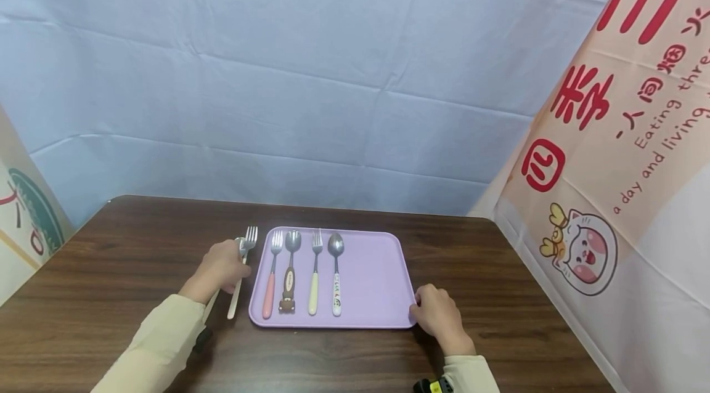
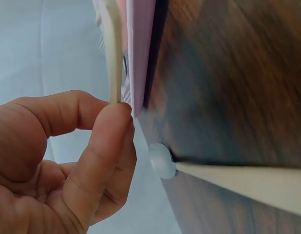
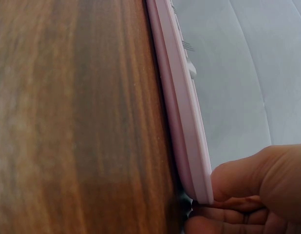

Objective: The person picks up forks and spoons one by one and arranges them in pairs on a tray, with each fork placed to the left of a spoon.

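My left hand (image 1: pixel 219 267) is left of the lilac tray (image 1: pixel 377 276) and pinches a fork (image 1: pixel 236 297) with a pale handle between thumb and fingertips. In the left wrist view the fork's handle (image 2: pixel 113 53) rises from the pinch. Beneath that hand a spoon (image 2: pixel 161 161) with a cream handle lies on the table, partly hidden in the head view. My right hand (image 1: pixel 439 317) grips the tray's front right corner, thumb at the rim (image 3: pixel 192 146). On the tray lie a pink-handled fork (image 1: pixel 269 294), a bear-handled spoon (image 1: pixel 288 282), a yellow-handled fork (image 1: pixel 314 288) and a white-handled spoon (image 1: pixel 336 285).
The dark wooden table (image 1: pixel 333 362) extends around the tray on all sides. A pale blue cloth (image 1: pixel 288 103) hangs behind it, and a printed cloth (image 1: pixel 627 196) with red characters hangs along the right side.
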Tool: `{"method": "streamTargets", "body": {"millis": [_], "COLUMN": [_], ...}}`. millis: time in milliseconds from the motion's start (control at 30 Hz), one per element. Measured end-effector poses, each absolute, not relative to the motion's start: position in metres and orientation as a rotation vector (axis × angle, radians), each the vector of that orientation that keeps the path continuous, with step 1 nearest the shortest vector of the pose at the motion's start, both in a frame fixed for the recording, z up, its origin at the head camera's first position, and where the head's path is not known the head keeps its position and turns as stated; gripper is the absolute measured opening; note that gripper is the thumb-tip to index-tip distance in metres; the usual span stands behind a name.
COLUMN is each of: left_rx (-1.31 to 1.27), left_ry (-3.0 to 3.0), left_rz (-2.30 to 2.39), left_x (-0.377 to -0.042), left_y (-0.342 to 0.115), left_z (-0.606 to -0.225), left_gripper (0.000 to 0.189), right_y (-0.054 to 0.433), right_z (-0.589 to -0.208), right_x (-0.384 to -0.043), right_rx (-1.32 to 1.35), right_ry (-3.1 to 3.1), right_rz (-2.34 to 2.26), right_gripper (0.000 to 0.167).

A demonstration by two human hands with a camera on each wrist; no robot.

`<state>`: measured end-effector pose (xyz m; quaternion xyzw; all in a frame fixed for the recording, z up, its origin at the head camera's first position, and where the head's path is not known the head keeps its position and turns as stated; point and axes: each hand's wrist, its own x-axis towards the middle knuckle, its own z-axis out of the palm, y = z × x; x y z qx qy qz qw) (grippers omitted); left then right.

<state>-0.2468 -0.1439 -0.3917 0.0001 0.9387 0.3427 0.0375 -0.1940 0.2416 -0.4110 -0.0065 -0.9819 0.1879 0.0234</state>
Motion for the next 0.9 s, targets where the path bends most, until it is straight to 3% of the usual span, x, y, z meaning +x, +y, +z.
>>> {"method": "streamTargets", "body": {"millis": [900], "left_rx": [0.093], "left_ry": [2.963], "left_rz": [1.100], "left_x": [-0.252], "left_y": [-0.107], "left_z": [-0.393], "left_gripper": [0.024], "right_y": [0.242], "right_z": [-0.412], "right_x": [-0.195], "right_rx": [-0.033], "right_ry": [-3.038], "right_rz": [0.579], "right_gripper": [0.018]}}
